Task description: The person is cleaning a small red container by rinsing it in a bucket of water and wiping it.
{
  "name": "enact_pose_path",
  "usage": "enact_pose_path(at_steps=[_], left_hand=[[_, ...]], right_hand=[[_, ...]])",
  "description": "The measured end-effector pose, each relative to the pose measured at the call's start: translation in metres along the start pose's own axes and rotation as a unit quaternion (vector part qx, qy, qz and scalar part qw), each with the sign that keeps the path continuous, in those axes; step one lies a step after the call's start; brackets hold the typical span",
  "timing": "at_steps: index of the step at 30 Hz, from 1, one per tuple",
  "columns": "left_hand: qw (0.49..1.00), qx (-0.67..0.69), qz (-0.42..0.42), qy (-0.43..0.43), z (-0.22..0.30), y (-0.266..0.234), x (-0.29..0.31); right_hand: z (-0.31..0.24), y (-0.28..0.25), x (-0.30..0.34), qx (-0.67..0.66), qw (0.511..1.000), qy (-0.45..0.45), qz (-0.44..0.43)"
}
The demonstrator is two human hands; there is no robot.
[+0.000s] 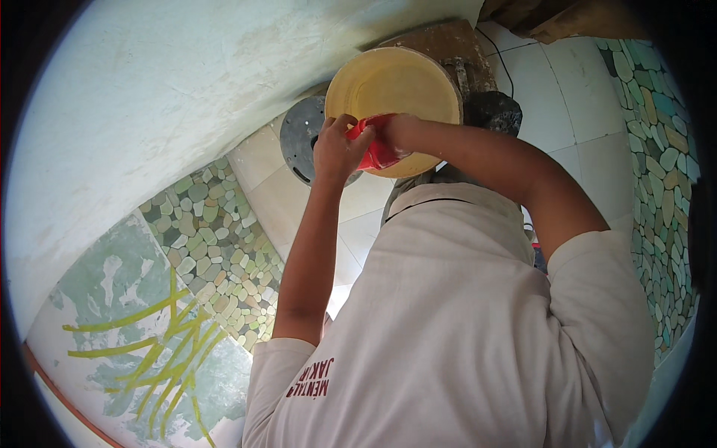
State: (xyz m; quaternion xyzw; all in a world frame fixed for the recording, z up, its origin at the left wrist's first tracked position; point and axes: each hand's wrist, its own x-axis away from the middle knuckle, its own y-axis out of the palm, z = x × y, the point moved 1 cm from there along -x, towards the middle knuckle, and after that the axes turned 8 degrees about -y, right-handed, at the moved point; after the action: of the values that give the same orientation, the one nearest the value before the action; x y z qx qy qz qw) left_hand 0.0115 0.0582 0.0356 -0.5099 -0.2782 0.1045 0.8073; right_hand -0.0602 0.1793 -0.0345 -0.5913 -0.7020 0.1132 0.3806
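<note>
A red plastic vessel (pixel 381 154), with pale smears on it, is tilted over the near rim of a round yellow bucket (pixel 349 76). My left hand (pixel 337 151) grips its left side, thumb across the top edge and fingers round the outside. From the right, my right hand (pixel 401 134) reaches into or against the vessel. Its fingers are hidden there, so I cannot make out whether they hold anything. Pale yellowish liquid seems to lie in the bucket below, though its surface is hard to tell from the bucket wall.
Left of the bucket is a dark round disc (pixel 297 142) with holes. A black bucket (pixel 496 112) stands to the right, near a brown board (pixel 441 43) and a thin cable (pixel 502 61). A pale wall (pixel 187 82) rises at left; yellow strips (pixel 168 358) lie below it.
</note>
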Motion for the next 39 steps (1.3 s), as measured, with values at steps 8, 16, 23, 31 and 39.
enact_pose_path(at_steps=[8,16,23,31,39], left_hand=[[1.000,0.005,-0.004,-0.003,-0.007,0.007,-0.004],[1.000,0.012,-0.006,-0.007,-0.010,0.003,-0.007],[0.999,-0.016,-0.031,0.006,0.006,0.001,-0.008],[0.997,-0.046,-0.052,0.020,0.007,-0.003,-0.019],[0.997,-0.033,-0.063,-0.017,0.004,-0.004,-0.018]], right_hand=[[0.012,0.040,-0.035,0.016,0.995,-0.065,0.074],[-0.019,-0.009,0.009,0.066,0.995,-0.075,0.006],[-0.020,-0.017,0.013,0.157,0.982,-0.103,-0.020],[0.021,0.052,-0.044,0.128,0.990,-0.023,0.047],[0.015,0.048,-0.037,0.094,0.994,0.054,0.024]])
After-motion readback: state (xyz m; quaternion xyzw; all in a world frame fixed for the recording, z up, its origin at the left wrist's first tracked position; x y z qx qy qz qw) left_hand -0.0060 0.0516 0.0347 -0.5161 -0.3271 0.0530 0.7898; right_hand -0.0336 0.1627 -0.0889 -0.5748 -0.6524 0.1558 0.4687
